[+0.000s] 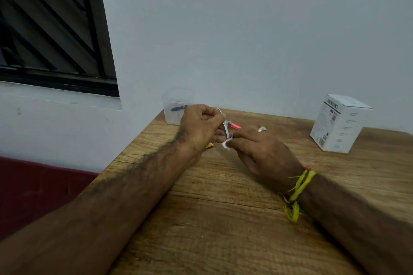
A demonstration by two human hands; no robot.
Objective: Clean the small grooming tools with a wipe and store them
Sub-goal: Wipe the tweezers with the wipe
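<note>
My left hand (201, 126) is closed around a thin silver grooming tool (226, 130) held upright above the wooden table (223, 219). My right hand (266, 154) pinches a small white wipe (226, 143) against the tool's lower end. A clear plastic container (175, 107) stands at the table's far left corner with a dark tool (178, 108) inside. A pink-handled tool (234, 125) lies on the table just behind my hands, partly hidden. The image is blurred.
A white cardboard box (339, 124) stands at the far right of the table. A small orange-yellow scrap (209, 145) peeks from under my left hand. The wall runs along the table's far edge; a dark window (51, 29) is at the upper left.
</note>
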